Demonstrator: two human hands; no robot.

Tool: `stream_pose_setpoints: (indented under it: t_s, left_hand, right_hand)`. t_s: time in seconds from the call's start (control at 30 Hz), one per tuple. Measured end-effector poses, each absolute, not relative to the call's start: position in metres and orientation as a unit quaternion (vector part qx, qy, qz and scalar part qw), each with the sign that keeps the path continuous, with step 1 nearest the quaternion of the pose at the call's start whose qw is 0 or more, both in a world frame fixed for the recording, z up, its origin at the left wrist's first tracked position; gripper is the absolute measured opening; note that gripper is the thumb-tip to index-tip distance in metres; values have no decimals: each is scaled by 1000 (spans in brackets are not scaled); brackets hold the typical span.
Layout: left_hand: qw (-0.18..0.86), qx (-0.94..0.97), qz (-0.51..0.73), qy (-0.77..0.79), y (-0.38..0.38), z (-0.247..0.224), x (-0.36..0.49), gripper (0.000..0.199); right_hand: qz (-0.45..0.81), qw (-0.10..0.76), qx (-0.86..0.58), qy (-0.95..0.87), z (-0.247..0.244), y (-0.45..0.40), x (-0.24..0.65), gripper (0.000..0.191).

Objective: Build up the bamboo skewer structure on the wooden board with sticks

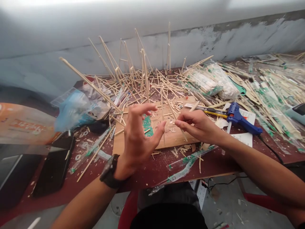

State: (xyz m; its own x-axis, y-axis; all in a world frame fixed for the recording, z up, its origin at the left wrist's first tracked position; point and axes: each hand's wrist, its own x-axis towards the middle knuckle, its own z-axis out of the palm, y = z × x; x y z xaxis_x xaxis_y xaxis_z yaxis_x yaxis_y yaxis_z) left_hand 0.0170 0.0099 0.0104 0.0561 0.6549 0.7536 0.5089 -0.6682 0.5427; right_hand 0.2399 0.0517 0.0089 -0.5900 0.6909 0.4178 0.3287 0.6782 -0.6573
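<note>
My right hand [200, 125] pinches a thin wooden stick [170, 103] above the board, between thumb and fingers. This stick meets a second upright stick [163, 116] at the top, making a narrow inverted V. To the left, my left hand [140, 135] is raised with thumb and fingers curved apart, holding nothing; a black watch [111, 171] is on that wrist. Beneath both hands lies a wooden board [173, 141] with a green patch [147, 125] and scattered wood scraps. A yellow utility knife [212, 110] and a blue glue gun [241, 119] rest right of the board.
Behind the board stands a tangle of glued sticks [144, 68] against the wall. Bagged sticks [207, 81] and wrapped chopsticks [274, 101] cover the right side. Plastic packaging [73, 106] and a black phone [53, 168] lie left. Torn wrappers [183, 168] lie along the front edge.
</note>
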Motion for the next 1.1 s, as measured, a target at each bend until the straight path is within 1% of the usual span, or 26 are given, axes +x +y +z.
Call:
stream_pose_setpoints:
  t_s: [0.03,0.1,0.23,0.3,0.47,0.6,0.73,0.8,0.87,0.93,0.97,1.03,1.1]
  left_hand:
    - [4,749,543,380,9,10,17,49]
    - [-61,781,508,357,7,11,17,47]
    - [-114,794,468,371,5,11,20,43]
    - [-114,795,461,377,6,10,20,43]
    - [-3,789,462,406,7,9,18,38]
    - [18,773,477,418,8,8,18,36]
    - [76,758,488,426,8,8,19,35]
    - [85,754,492,426,7,7,19,37]
    - [69,760,500,410,6,7,18,42]
    - [54,756,521,394,5,8,18,47]
    - [65,743,535,397,4,9,18,48]
    - [139,692,568,422,3,13,20,43]
    - [260,627,582,447,3,18,22,37]
  right_hand:
    - [262,338,-290,-856,8,51,239,30]
    - [259,337,-275,-863,7,50,238,29]
    - [269,331,-271,-863,7,47,234,29]
    - [278,331,-269,-861,7,45,233,30]
    - [310,322,-274,-851,7,42,229,32]
    - [328,316,-284,-844,6,42,229,32]
    - [335,321,-280,-840,6,41,229,33]
    - [341,320,-281,-838,5,41,229,33]
    - [341,316,-289,-837,5,42,230,33]
    - [330,317,-294,-839,6,44,232,33]
    - [323,319,-295,-841,7,45,233,32]
    - [308,325,-298,-843,11,47,237,31]
    - [298,333,-311,-839,17,48,240,31]
